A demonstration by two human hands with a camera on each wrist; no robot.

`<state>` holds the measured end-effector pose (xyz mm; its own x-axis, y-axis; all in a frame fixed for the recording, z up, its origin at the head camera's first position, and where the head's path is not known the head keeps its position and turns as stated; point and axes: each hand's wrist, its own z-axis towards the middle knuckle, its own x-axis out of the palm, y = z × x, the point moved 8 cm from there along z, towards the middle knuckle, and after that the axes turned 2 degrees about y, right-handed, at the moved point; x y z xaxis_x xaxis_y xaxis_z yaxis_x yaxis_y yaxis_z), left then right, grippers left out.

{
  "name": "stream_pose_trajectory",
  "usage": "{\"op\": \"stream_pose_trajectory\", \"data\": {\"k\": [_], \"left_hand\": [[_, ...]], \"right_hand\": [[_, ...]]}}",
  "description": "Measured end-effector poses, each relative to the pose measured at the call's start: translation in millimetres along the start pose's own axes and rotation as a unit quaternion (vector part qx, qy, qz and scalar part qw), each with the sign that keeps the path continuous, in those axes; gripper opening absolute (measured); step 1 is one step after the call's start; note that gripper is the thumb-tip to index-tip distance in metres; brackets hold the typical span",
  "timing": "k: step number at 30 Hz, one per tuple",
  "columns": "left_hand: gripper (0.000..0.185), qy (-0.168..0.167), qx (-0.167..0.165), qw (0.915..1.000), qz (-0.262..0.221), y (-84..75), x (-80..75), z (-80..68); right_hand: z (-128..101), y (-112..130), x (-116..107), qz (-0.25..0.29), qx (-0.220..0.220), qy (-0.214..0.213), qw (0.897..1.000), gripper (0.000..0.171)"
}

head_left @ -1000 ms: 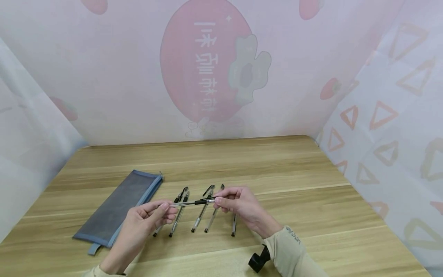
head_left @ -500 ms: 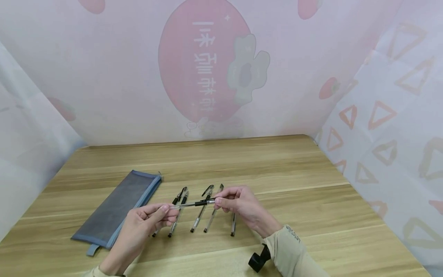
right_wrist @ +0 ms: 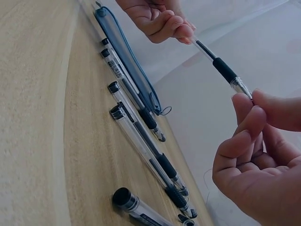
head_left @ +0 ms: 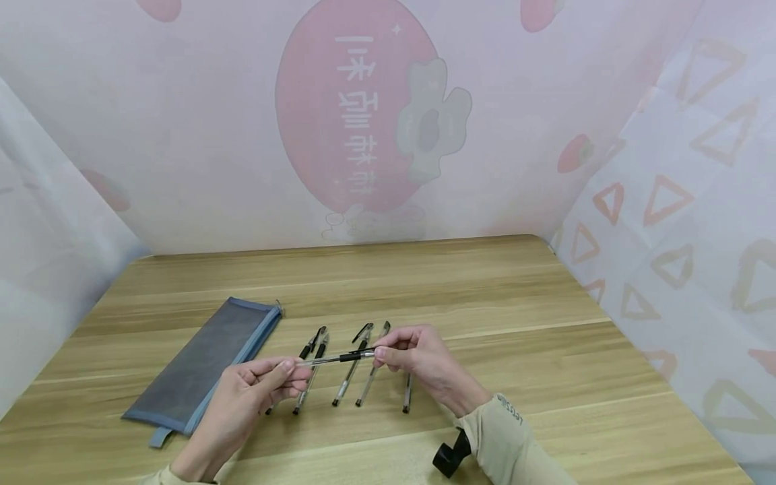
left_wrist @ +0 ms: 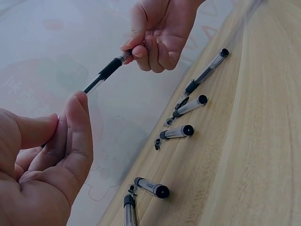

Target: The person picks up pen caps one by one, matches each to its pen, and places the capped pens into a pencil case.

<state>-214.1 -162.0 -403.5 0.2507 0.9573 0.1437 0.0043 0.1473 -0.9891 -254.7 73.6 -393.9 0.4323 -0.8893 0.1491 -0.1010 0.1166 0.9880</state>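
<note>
Two hands hold one pen (head_left: 330,358) level above the table (head_left: 515,337): left hand (head_left: 254,391) pinches its back end, right hand (head_left: 418,360) pinches the tip. Five pens (head_left: 348,380) lie below, pouch (head_left: 206,360) just left.

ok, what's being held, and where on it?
One clear-barrelled pen with a black grip, held above the wooden table: left hand pinches its back end, right hand pinches the tip end.
</note>
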Motion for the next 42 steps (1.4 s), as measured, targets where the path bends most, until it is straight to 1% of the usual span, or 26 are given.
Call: {"op": "stream_pose_trajectory", "data": {"k": [7,14,17,22,26,30,36,42], "left_hand": [[0.041,-0.004,-0.007,0.9998,-0.017,1.9,0.1,0.2],[0.04,-0.018,-0.017,0.9994,-0.023,4.9,-2.4,0.6],[0.04,-0.026,-0.024,0.999,-0.029,5.4,-3.3,0.2],[0.041,-0.023,-0.035,0.9985,-0.036,3.6,-0.8,0.6],[0.044,-0.024,-0.042,0.9983,-0.032,1.2,1.1,2.4],[0.042,-0.035,-0.054,0.9975,-0.031,1.7,0.9,3.8],[0.043,-0.041,-0.06,0.9969,-0.029,2.9,1.8,4.4],[0.044,-0.037,-0.052,0.9975,-0.029,1.0,3.2,2.8]], "right_hand": [[-0.6,1.1,0.2,-0.011,-0.006,-0.003,1.0,0.015],[-0.6,1.5,2.0,-0.021,-0.015,-0.012,1.0,0.013],[0.1,2.9,2.7,-0.033,-0.024,-0.011,0.999,0.015],[-0.4,10.8,1.5,-0.048,-0.052,0.006,0.997,0.016],[-0.1,15.5,-0.2,-0.032,-0.067,0.02,0.997,0.021],[0.9,13.3,-2.7,-0.009,-0.058,0.019,0.998,0.024],[2.5,11.7,-5.3,0.01,-0.051,0.014,0.999,0.02],[2.8,14.6,-7.1,0.017,-0.058,0.013,0.998,0.016]]}}
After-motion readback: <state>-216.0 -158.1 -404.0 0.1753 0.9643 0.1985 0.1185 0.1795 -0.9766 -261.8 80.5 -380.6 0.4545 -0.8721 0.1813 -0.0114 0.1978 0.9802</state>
